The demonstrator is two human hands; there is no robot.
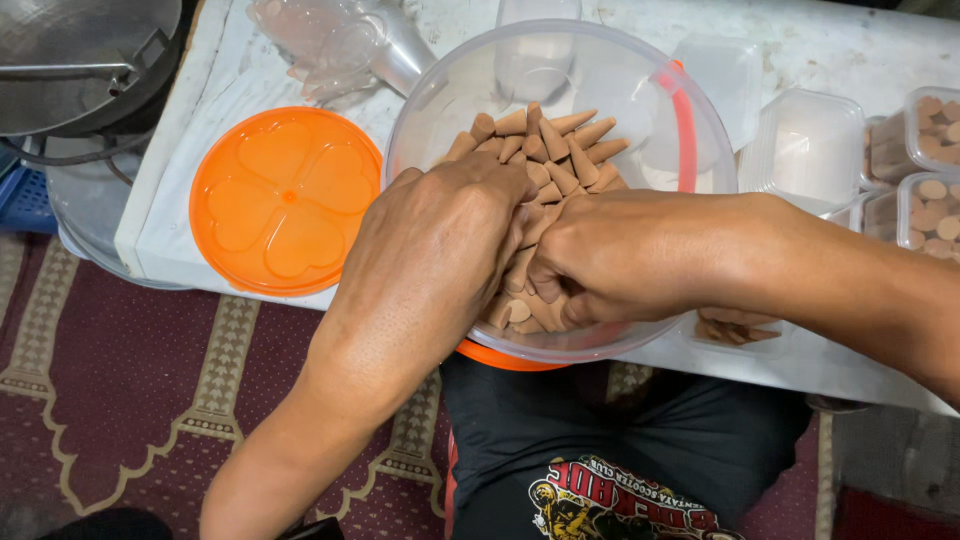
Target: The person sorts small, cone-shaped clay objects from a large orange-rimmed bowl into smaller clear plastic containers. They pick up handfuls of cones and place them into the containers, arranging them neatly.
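Reaching into a clear round container (700, 150) on the white counter (850, 50), left hand (440, 240) and right hand (610, 260) curling, fingers pressed together, around brown cones (560, 150); orange lid (285, 200) lying alongside.

Both hands' fingertips buried in cones (545, 150), grip unclear; filled boxes (925, 190) cut off at rt edge.
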